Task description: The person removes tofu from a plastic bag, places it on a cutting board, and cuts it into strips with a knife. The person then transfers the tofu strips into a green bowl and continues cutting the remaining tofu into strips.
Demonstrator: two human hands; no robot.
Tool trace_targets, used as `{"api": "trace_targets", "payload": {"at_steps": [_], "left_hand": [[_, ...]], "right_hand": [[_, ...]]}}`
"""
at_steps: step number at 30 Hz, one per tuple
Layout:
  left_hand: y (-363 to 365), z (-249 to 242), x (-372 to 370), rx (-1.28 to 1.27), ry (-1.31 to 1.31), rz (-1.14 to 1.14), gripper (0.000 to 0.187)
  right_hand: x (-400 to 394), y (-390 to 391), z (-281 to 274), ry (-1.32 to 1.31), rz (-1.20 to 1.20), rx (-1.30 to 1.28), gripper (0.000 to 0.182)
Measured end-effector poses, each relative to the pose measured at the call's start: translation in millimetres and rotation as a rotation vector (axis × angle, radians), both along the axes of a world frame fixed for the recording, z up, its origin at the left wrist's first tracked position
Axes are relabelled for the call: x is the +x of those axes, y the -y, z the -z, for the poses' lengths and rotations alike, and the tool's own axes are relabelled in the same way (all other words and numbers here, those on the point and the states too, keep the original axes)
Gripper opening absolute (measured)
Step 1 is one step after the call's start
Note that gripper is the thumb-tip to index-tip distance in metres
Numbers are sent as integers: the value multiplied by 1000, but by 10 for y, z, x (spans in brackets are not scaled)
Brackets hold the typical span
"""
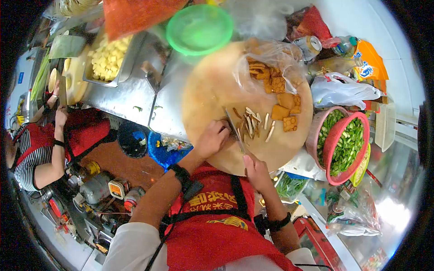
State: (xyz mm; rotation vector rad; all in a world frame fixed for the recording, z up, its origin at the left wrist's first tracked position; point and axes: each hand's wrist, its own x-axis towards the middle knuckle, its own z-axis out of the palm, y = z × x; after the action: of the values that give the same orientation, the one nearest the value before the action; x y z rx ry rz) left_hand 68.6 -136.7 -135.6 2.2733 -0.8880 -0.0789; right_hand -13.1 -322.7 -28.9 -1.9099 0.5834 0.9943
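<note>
My right hand [257, 171] grips a kitchen knife [234, 129], its blade standing edge-down on a round wooden chopping board [203, 86]. Close to the left side of the blade, my left hand [214, 137] rests on the board with its fingers curled. Whatever lies under those fingers is hidden. Thin brown-and-white strips of dried tofu [251, 121] are scattered just right of the blade. Farther right sit several brown, scored tofu pieces [281, 113]. More of them spill from a clear plastic bag [289, 63] at the back of the board.
Right of the board stand a pink basket [315, 143] and a red basket [330, 175] with cut green peppers. A green bowl [199, 29] is behind. A metal tray [121, 74] of diced potato is at left, where a co-worker [49, 149] cuts on another board.
</note>
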Motion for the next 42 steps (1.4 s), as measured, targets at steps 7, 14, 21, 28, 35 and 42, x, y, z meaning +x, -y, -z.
{"api": "trace_targets", "payload": {"at_steps": [7, 14, 21, 28, 35, 42], "left_hand": [[10, 76, -22, -153, 68, -53, 23], [-13, -6, 7, -87, 24, -13, 24], [-73, -25, 43, -151, -64, -79, 15], [-81, 63, -12, -49, -131, -107, 30], [-123, 33, -41, -9, -204, -63, 32], [-49, 80, -32, -177, -43, -155, 19]], "right_hand": [[-387, 166, -115, 271, -36, 2, 45], [-147, -26, 171, 258, 98, 63, 42], [-345, 136, -291, 318, -63, 20, 51], [-485, 20, -58, 400, -110, -55, 51], [-47, -14, -95, -8, 5, 27, 49], [-414, 71, -201, 224, -59, 22, 51]]}}
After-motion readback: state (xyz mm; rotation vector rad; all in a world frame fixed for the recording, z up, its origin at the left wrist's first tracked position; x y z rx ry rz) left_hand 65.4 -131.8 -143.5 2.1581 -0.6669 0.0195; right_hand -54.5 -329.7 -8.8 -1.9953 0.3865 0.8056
